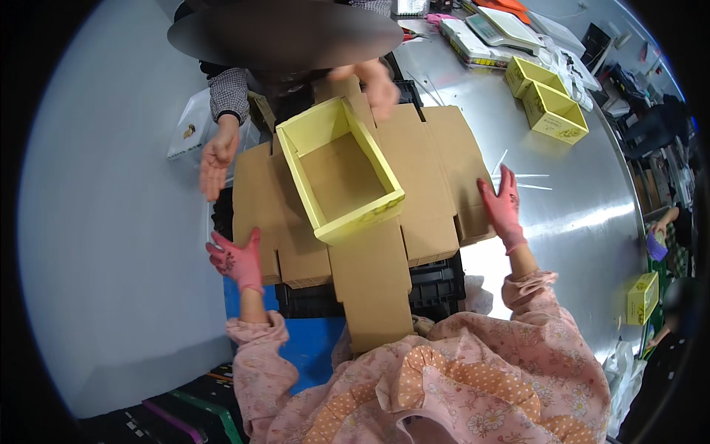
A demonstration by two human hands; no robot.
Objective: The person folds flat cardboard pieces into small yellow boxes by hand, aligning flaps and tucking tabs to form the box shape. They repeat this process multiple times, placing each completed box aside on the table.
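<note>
A yellow open-topped carton (340, 174) with a brown inside is at the middle, tilted, over flat brown cardboard blanks (370, 277). Whether it rests on them or is in the air, I cannot tell. My left hand (237, 263), in a pink glove, has its fingers spread beside the left edge of the cardboard and holds nothing. On the other side, my right hand (504, 211), also pink-gloved, is open by the cardboard's right edge. Neither of my hands is on the carton. Across from me, a co-worker's two bare hands (220, 159) are open on either side of it.
Black crates (436, 285) show under the cardboard. On the steel table (584, 214) at right lie thin white strips (523, 181), two more yellow cartons (555, 115) and a scale (504, 31). A white wall (118, 200) runs along the left. Other people are at far right.
</note>
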